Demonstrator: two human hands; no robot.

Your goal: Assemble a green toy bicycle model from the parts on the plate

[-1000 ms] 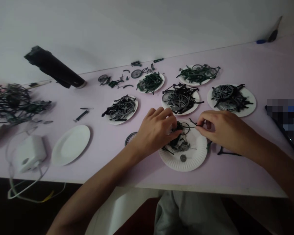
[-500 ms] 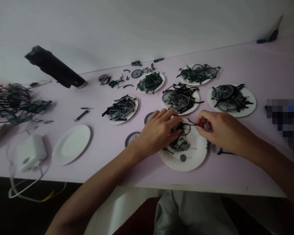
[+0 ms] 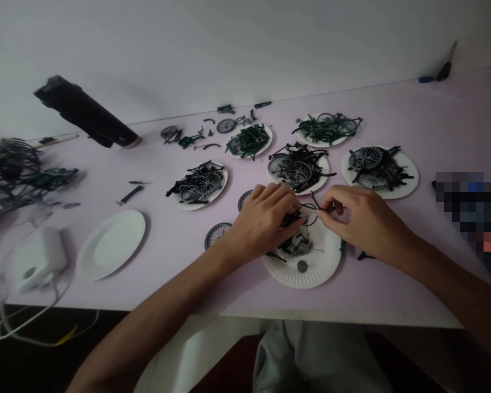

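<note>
Over a white paper plate (image 3: 329, 266), my left hand (image 3: 265, 218) is closed, thumb and fingers pinching a dark miniature bicycle part with a thin ring-shaped loop (image 3: 310, 214). My right hand (image 3: 352, 213) is closed too. Its thumb and index finger pinch a slim black miniature bicycle piece (image 3: 313, 199) against that loop. Whether the two pieces are joined cannot be made out. Small dark parts (image 3: 297, 244) and a round grey coin-like disc (image 3: 301, 266) lie on the plate below. Beside my left forearm are two loose spoked wheels (image 3: 216, 234), one partly covered by the hand.
Several paper plates behind my hands hold black and green miniature bicycle parts (image 3: 298, 166). An unfilled plate (image 3: 112, 245), a white power adapter (image 3: 41, 259) with cables and a black cylinder (image 3: 85, 112) stand left. Assembled miniature bicycles (image 3: 16, 169) are far left; a screwdriver-like tool (image 3: 445, 70) lies far right.
My right hand has come slightly closer to my left, bringing the slim black piece nearer the loop. The whole view has shifted a little.
</note>
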